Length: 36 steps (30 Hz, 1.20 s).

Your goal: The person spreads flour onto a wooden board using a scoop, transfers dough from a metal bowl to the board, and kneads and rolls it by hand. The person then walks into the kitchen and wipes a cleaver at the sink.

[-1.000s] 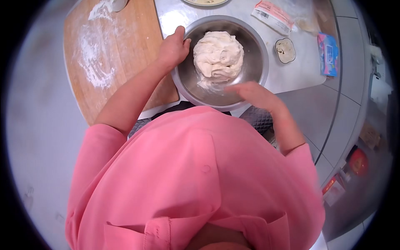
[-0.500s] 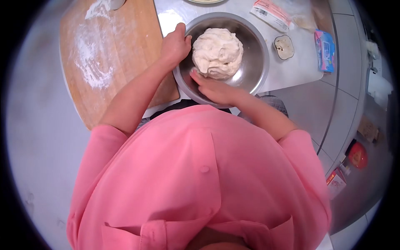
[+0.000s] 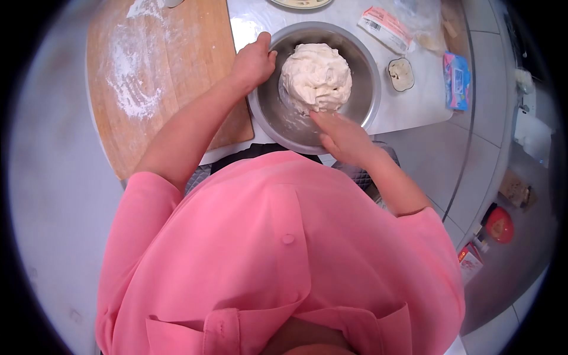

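Observation:
A big lump of pale, sticky dough (image 3: 317,77) sits in a steel mixing bowl (image 3: 363,89). My left hand (image 3: 254,62) grips the bowl's left rim, thumb up along the edge. Over the near rim reaches my right hand (image 3: 343,137), its fingers stretched out and the tips touching the dough's near lower edge. The right hand is not closed around anything. Thin smears of dough cling to the bowl wall below the lump.
Left of the bowl lies a wooden board (image 3: 195,71) dusted with flour (image 3: 131,89). To the right are a small dish (image 3: 401,74), a red-and-white packet (image 3: 386,28) and a blue-and-pink packet (image 3: 457,80). Part of a plate (image 3: 302,3) shows at the top.
My right hand has moved right along the dough's near edge, from its lower left to its lower middle. The dough's surface looks turned and reshaped. My left hand stays on the rim.

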### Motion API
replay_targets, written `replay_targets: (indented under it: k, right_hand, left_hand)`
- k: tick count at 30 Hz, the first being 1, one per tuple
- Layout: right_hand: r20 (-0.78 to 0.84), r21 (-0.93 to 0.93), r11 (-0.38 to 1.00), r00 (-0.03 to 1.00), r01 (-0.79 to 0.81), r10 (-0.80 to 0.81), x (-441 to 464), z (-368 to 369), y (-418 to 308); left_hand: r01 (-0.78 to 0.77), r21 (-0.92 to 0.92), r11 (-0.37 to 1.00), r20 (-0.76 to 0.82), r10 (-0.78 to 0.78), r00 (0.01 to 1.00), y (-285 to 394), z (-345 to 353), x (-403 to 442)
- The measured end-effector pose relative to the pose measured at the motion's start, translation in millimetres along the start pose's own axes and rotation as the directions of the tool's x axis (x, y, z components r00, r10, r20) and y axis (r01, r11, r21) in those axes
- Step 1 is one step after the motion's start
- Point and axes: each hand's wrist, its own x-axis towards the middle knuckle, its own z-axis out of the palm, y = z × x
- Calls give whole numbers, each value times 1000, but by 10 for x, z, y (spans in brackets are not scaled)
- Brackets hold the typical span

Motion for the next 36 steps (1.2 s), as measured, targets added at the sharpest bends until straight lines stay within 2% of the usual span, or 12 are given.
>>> replay_targets:
  k: [2, 4, 7, 11, 14, 21, 24, 26, 29, 30, 33, 36]
  right_hand:
    - [-60, -31, 999, 998, 14, -16, -53, 20, 0]
    - [93, 552, 752, 923, -360, 374, -69, 29, -13]
    - [43, 636, 613, 815, -469, 578, 111, -32, 67]
    - [38, 575, 658, 820, -486, 572, 377, -3, 418]
    - [79, 657, 521, 736, -545, 672, 466, 375, 695]
    - [86, 858, 265, 632, -440, 770, 625, 457, -79]
    - [60, 981, 83, 688, -173, 723, 707, 487, -172]
    - [202, 926, -367, 697, 94, 688, 782, 474, -193]
    - [131, 870, -465, 834, 163, 537, 831, 618, -83]
    - [131, 870, -466, 836, 161, 533, 837, 726, 9]
    - [-176, 982, 136, 908, 134, 380, 797, 852, 173]
    - [-184, 980, 142, 906, 139, 381, 708, 405, -129]
  left_hand:
    - [13, -8, 1000, 4, -13, 1000, 11, 13, 2]
    - [22, -11, 1000, 7, -22, 1000, -7, 18, -2]
    - [-5, -10, 1000, -16, 5, 1000, -12, 46, 4]
    - [-2, -30, 1000, -24, 2, 1000, -17, 50, 4]
    - [-7, -53, 999, -32, 5, 999, -29, 58, -19]
    - [63, -81, 995, 33, -60, 998, 47, -35, -26]
    - [18, -89, 996, -9, -19, 1000, -2, 45, -4]
    - [19, -88, 996, -10, -20, 1000, 1, 44, -10]
    - [6, -63, 998, -24, -7, 1000, -2, 53, -16]
    - [-12, -46, 999, -36, 10, 999, 0, 60, -10]
    - [-22, -28, 999, -30, 21, 999, -17, 72, 7]
    - [-39, -14, 999, -41, 39, 998, -43, 85, 14]
